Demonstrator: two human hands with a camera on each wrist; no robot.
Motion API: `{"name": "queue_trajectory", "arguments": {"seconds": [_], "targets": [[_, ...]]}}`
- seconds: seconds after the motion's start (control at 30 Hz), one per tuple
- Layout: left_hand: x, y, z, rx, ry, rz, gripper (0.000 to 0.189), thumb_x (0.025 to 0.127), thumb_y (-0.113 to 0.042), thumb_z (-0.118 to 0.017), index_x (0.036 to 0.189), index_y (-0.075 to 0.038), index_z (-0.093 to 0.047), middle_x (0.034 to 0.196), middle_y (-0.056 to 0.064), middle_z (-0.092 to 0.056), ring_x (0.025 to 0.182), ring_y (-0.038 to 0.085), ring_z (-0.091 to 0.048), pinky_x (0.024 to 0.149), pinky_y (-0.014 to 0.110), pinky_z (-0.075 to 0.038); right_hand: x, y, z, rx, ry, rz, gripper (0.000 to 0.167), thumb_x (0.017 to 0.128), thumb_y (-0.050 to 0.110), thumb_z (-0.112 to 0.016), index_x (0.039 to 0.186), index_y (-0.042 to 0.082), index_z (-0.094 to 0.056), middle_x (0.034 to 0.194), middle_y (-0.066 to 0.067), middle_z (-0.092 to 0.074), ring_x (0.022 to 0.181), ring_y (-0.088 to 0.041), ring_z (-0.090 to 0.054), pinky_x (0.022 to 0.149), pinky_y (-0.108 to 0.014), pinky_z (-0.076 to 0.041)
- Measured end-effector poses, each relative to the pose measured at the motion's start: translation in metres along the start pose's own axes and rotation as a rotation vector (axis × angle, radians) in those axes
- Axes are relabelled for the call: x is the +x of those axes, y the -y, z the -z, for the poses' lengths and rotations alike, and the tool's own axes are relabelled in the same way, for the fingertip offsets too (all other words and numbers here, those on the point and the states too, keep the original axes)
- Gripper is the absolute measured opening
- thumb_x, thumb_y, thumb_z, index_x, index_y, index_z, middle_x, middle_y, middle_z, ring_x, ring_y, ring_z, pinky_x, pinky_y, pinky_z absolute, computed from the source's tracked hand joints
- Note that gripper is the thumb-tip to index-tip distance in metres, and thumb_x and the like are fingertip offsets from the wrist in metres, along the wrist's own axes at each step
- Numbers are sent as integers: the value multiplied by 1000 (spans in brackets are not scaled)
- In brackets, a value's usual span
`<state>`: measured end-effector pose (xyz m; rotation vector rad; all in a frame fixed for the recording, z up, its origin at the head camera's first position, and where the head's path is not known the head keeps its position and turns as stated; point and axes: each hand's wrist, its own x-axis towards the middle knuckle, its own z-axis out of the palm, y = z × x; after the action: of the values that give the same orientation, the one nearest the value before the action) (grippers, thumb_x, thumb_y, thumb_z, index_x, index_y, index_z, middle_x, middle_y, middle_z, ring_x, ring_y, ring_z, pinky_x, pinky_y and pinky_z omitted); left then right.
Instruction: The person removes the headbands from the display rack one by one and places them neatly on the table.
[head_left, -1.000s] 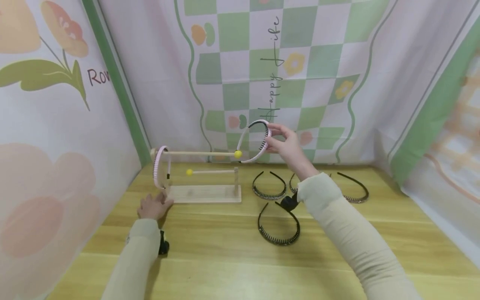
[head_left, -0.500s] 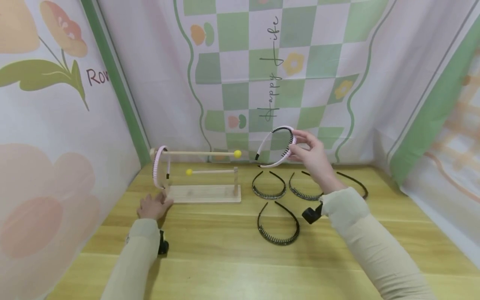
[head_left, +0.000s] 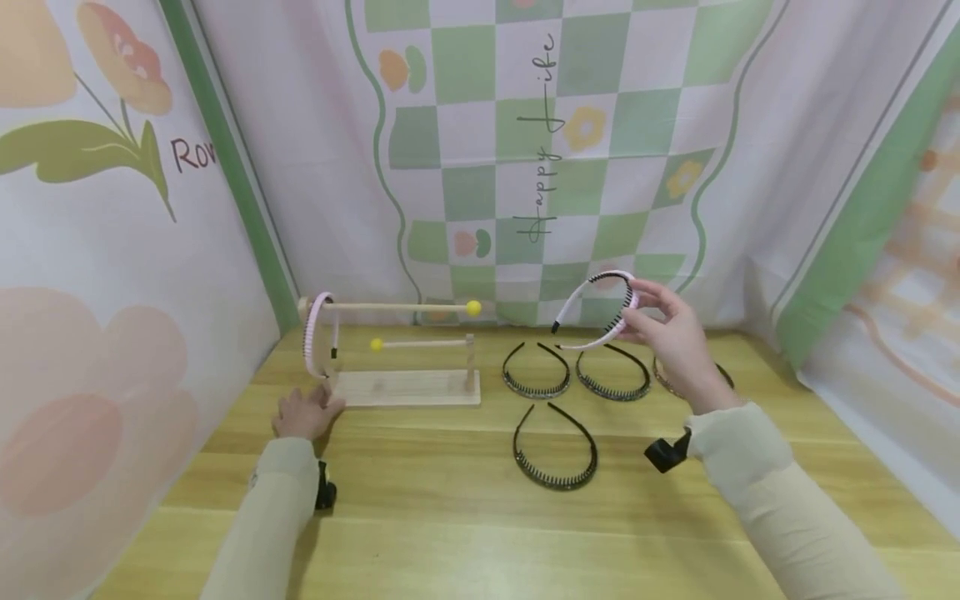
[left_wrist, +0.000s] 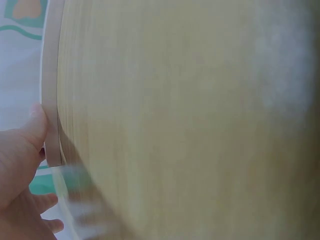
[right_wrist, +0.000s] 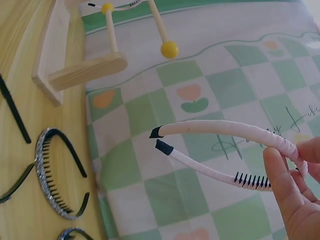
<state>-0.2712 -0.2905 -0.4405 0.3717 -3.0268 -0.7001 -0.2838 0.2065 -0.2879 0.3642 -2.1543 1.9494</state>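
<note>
My right hand (head_left: 671,337) pinches a pink headband (head_left: 573,304) with black inner teeth, raised off the table. In the right wrist view its two dark-tipped ends (right_wrist: 162,146) point away from the fingers. At the left is a wooden stand (head_left: 405,388) with two pegs tipped by yellow balls. Another pink headband (head_left: 311,335) hangs at the left end of the upper peg (head_left: 401,308). My left hand (head_left: 303,412) holds the left end of the stand's base; in the left wrist view the thumb (left_wrist: 36,125) lies against the base's edge (left_wrist: 51,90).
Several black toothed headbands lie on the table: one in front (head_left: 555,475), others behind it (head_left: 536,390), (head_left: 613,392). The rightmost one (head_left: 723,375) is partly hidden by my right hand. A patterned curtain (head_left: 525,167) hangs behind the table.
My right hand has moved right and downward, carrying the pink headband away from the upper peg's yellow ball. The left hand and the stand stay where they were.
</note>
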Motion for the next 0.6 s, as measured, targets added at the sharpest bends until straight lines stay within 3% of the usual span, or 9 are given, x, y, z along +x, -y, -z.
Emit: {"name": "queue_trajectory", "arguments": {"seconds": [0.2,0.33,0.6], "targets": [[-2,1,-1,-8,4,-11,66,90,-54,-45,140,-11,-35,133,36,-24,115,55,-22,87,68,-25,-13,-11,18,68,10,-9,56,86,-3,-59,137,0,-36,109,-12,-44,79,-12,-59,74,-28,-51],[-3,0,1,-14,12,-4,66,91,-52,-45,140,-10,-34,133,37,-22,116,55,-20,88,68,-23,-21,-18,28,37,16,-12,57,87,-4,-58,138,-1,-34,106,-8,-45,79,-10,-60,72,-26,-51],[-2,-2,1,-19,6,1,65,90,-52,-46,139,-11,-35,131,36,-25,114,53,-23,88,67,-25,-33,-34,43,17,23,-54,57,87,-2,-58,138,-5,-32,109,-15,-39,75,-9,-60,71,-27,-52]]}}
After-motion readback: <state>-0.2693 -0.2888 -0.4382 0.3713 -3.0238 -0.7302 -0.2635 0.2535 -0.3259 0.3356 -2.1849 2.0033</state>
